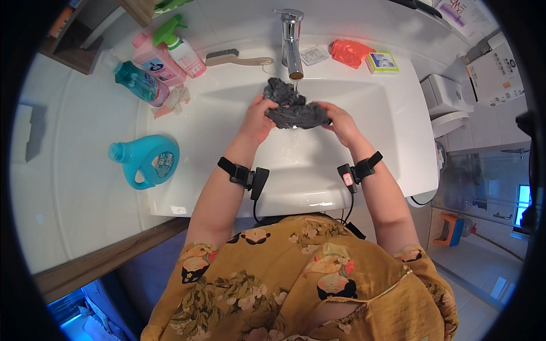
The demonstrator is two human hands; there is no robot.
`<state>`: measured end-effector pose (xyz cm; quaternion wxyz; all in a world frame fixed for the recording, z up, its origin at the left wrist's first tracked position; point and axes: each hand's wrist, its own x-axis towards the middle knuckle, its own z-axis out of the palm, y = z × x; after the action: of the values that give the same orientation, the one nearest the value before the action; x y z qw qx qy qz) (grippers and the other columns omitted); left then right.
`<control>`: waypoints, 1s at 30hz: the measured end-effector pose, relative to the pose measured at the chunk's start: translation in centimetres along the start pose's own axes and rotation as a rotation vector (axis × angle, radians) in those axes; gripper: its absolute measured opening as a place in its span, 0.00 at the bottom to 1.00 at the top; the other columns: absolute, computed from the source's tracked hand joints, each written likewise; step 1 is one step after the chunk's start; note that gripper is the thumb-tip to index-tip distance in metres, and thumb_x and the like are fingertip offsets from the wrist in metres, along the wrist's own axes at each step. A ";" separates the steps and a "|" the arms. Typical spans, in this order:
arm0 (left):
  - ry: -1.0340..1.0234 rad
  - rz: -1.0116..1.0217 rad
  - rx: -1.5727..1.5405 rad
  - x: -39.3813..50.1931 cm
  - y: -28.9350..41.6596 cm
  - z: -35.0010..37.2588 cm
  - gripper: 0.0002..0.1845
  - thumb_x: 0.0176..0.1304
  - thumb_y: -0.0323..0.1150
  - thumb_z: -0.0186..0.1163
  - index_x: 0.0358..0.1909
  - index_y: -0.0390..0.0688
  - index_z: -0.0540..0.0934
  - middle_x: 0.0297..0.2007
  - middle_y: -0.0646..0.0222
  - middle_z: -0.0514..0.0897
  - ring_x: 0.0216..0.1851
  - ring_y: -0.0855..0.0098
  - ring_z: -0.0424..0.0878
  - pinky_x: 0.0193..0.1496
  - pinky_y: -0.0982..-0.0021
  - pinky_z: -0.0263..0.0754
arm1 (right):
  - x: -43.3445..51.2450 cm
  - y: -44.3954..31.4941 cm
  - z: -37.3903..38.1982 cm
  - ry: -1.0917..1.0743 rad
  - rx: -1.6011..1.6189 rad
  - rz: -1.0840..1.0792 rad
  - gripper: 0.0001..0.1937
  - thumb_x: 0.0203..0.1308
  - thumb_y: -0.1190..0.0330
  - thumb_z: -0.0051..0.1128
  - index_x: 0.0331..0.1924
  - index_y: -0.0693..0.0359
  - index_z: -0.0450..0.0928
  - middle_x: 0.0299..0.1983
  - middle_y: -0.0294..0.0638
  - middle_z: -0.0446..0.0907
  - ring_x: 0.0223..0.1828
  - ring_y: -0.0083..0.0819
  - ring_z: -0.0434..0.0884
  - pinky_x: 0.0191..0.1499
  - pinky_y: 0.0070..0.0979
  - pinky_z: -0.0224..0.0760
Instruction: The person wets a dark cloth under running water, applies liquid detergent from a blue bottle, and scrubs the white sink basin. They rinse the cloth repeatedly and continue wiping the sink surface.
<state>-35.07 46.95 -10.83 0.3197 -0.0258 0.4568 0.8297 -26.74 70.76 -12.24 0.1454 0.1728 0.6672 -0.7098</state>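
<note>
A wet, dark grey cloth (298,116) is bunched up over the basin of a white washbasin (332,153), below a chrome tap (292,42). Water runs from the spout onto the cloth. My left hand (258,118) grips the cloth's left end, its thumb on top. At the right end, my right hand (340,121) holds the cloth between thumb and fingers. Some of my fingertips are hidden behind the fabric. Both wrists carry black strapped devices with cables.
Left stand a blue detergent bottle (168,164), a teal-capped bottle (136,81), a pink bottle (160,64) and a spray bottle (183,53). Along the back edge lie a scrubbing brush (239,59), a red plastic packet (350,53) and a boxed soap (382,62).
</note>
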 end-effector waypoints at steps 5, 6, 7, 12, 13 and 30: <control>-0.033 0.081 0.200 -0.3 1.1 -0.4 0.20 0.54 0.23 0.56 0.52 0.36 0.76 0.42 0.68 0.82 0.44 0.72 0.81 0.52 0.69 0.75 | -0.8 -0.3 0.9 0.086 -0.409 -0.202 0.35 0.59 0.75 0.59 0.73 0.55 0.62 0.68 0.40 0.71 0.67 0.38 0.71 0.63 0.39 0.68; -0.037 0.054 0.263 -0.2 1.2 -0.4 0.24 0.53 0.22 0.56 0.56 0.35 0.77 0.42 0.69 0.82 0.45 0.74 0.80 0.52 0.71 0.75 | -0.7 -0.7 1.6 0.114 -0.484 -0.347 0.42 0.54 0.75 0.65 0.74 0.56 0.58 0.70 0.45 0.67 0.66 0.42 0.73 0.63 0.38 0.69; -0.069 0.034 0.326 -0.2 1.2 -0.4 0.26 0.53 0.23 0.57 0.58 0.36 0.76 0.42 0.69 0.83 0.45 0.74 0.80 0.52 0.72 0.75 | -0.6 -1.1 2.5 0.140 -0.578 -0.546 0.42 0.52 0.75 0.65 0.74 0.56 0.58 0.68 0.47 0.69 0.65 0.43 0.74 0.63 0.37 0.70; -0.242 0.205 0.838 0.4 0.8 -0.1 0.37 0.56 0.31 0.68 0.69 0.40 0.69 0.53 0.65 0.79 0.52 0.73 0.78 0.59 0.70 0.72 | 0.5 -3.2 4.9 0.072 -0.807 -0.755 0.36 0.49 0.75 0.65 0.67 0.62 0.68 0.56 0.49 0.79 0.58 0.43 0.79 0.60 0.32 0.71; -0.254 0.294 0.965 0.5 0.6 -0.2 0.38 0.56 0.32 0.70 0.70 0.41 0.68 0.55 0.64 0.78 0.53 0.74 0.78 0.59 0.70 0.72 | 0.5 -3.4 5.0 0.069 -0.737 -0.630 0.32 0.49 0.74 0.65 0.63 0.62 0.71 0.54 0.49 0.80 0.55 0.43 0.80 0.59 0.33 0.72; 0.139 0.745 1.318 -0.5 -0.1 -0.5 0.24 0.52 0.24 0.64 0.55 0.44 0.79 0.50 0.62 0.83 0.53 0.58 0.81 0.57 0.64 0.74 | -0.2 -2.5 2.0 0.034 -0.450 -0.245 0.22 0.66 0.69 0.55 0.63 0.63 0.74 0.53 0.44 0.81 0.53 0.33 0.79 0.59 0.30 0.70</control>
<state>-34.78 46.34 -11.08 -0.0617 0.2740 0.8556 0.4348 -27.81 68.95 -9.79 0.0816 0.0659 0.8266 -0.5529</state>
